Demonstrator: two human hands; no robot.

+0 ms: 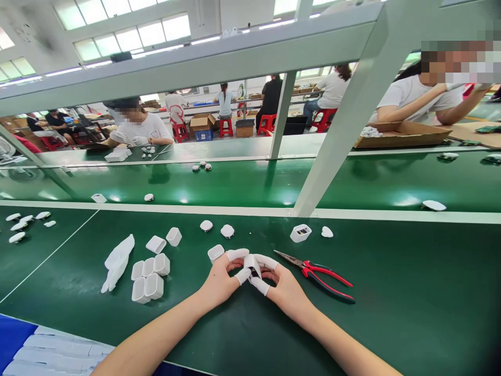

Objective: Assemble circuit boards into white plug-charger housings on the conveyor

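Between my two hands is a small white plastic housing (pixel 253 262) with something dark inside its opening. My left hand (pixel 223 274), with white finger cots on thumb and index finger, grips it from the left. My right hand (pixel 282 282), its fingertips also in white cots, pinches it from the right. An open white housing (pixel 215 253) stands just behind my left hand. Right of my right hand lie red-and-black long-nose pliers (pixel 319 274), jaws pointing left. Farther back sit a white housing with dark parts inside (pixel 301 233) and a small white heart-shaped piece (pixel 327 232).
Several empty white housings (pixel 148 277) are grouped on the left beside a crumpled white glove-like piece (pixel 118 262). Round white parts (pixel 227 231) lie near the back rail. A slanted frame post (pixel 340 109) rises behind the bench. Co-workers (pixel 139 125) sit across the green belt (pixel 235 183).
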